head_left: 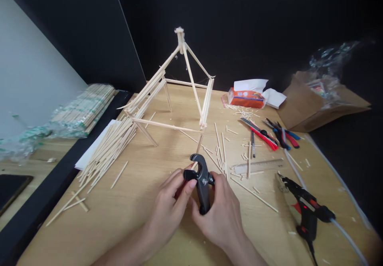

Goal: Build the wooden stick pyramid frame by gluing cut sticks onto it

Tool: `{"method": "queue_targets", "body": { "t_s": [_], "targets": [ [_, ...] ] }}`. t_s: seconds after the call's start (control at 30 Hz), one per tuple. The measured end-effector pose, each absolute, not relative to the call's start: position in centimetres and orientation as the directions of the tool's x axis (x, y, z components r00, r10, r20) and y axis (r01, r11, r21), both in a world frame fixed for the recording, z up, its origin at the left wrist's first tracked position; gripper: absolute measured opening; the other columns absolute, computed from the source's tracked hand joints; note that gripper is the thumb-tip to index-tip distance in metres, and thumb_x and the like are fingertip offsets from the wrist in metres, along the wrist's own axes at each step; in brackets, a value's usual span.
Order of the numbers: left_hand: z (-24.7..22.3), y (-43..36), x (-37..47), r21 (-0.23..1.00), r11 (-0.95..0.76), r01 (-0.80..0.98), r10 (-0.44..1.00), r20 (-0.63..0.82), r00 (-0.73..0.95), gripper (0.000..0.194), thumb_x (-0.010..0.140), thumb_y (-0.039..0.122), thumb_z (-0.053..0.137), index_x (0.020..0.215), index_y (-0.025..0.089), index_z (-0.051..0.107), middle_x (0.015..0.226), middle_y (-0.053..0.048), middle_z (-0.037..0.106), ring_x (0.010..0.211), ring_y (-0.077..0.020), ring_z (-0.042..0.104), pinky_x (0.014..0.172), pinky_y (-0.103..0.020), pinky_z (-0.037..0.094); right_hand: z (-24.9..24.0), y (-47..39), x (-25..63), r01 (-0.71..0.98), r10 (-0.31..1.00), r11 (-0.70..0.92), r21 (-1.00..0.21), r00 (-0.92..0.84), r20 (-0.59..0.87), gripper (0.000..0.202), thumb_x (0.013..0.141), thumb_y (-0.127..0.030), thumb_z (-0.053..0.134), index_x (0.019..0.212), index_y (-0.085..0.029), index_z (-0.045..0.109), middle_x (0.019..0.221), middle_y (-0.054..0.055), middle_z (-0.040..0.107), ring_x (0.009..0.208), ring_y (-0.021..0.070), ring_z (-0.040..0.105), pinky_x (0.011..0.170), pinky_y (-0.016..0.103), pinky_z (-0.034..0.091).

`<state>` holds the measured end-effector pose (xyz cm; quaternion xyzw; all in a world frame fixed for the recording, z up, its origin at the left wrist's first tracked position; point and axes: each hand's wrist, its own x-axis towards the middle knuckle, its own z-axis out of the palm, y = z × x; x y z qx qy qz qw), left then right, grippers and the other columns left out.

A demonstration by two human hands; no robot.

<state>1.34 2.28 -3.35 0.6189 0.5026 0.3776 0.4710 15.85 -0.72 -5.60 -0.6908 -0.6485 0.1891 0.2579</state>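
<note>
My right hand [220, 210] is wrapped round the handle of a black cutting tool [203, 178], whose curved jaw points up and left. My left hand [170, 202] pinches a short wooden stick [194, 165] at the jaw, thumb and fingers pressed together beside it. Just beyond both hands stands a house-like frame of glued wooden sticks [167, 126], its legs on the wooden table [143, 218] and its sloping sticks meeting at a peak. Neither hand touches the frame.
Loose sticks [110, 150] lie heaped at left by wrapped bundles [86, 106]. At right are a glue gun [308, 206], a clear ruler [260, 165], a red cutter [260, 134], pliers [281, 132], an orange tissue pack [247, 98] and a brown bag [302, 102].
</note>
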Motion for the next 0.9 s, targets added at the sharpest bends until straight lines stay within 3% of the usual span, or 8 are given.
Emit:
{"method": "queue_targets", "body": {
  "t_s": [0.27, 0.53, 0.9],
  "targets": [
    [-3.47, 2.2, 1.39, 0.966, -0.039, 0.257, 0.978, -0.015, 0.207, 0.022, 0.093, 0.03, 0.048, 0.106, 0.023, 0.063, 0.098, -0.004, 0.065, 0.095, -0.0187, 0.059, 0.083, -0.027, 0.045, -5.78, -0.68, 15.88, 0.832, 0.988, -0.025, -0.555, 0.105, 0.114, 0.055, 0.069, -0.038, 0.063, 0.115, -0.022, 0.039, 0.098, 0.009, 0.056, 0.091, 0.0298, 0.059, 0.075, 0.043, 0.048],
    [-3.56, 2.11, 1.66, 0.989, 0.016, 0.149, 0.979, -0.046, 0.197, 0.028, 0.092, 0.031, 0.05, 0.117, 0.025, 0.06, 0.12, -0.005, 0.062, 0.109, -0.0186, 0.056, 0.095, -0.027, 0.042, -5.51, -0.99, 15.46, 0.805, 0.989, -0.031, -0.593, 0.11, 0.097, 0.054, 0.069, -0.035, 0.063, 0.116, -0.022, 0.039, 0.101, 0.008, 0.057, 0.091, 0.0275, 0.06, 0.076, 0.041, 0.049],
    [-3.76, 2.12, 1.75, 0.987, -0.006, 0.162, 0.979, -0.027, 0.204, 0.028, 0.093, 0.033, 0.048, 0.117, 0.025, 0.059, 0.119, -0.004, 0.06, 0.108, -0.0172, 0.054, 0.095, -0.026, 0.039, -5.46, -0.96, 15.33, 0.851, 0.983, -0.046, -0.524, 0.133, 0.129, 0.053, 0.071, -0.036, 0.061, 0.117, -0.021, 0.039, 0.1, 0.008, 0.057, 0.092, 0.0271, 0.06, 0.076, 0.04, 0.048]
  ]
}}
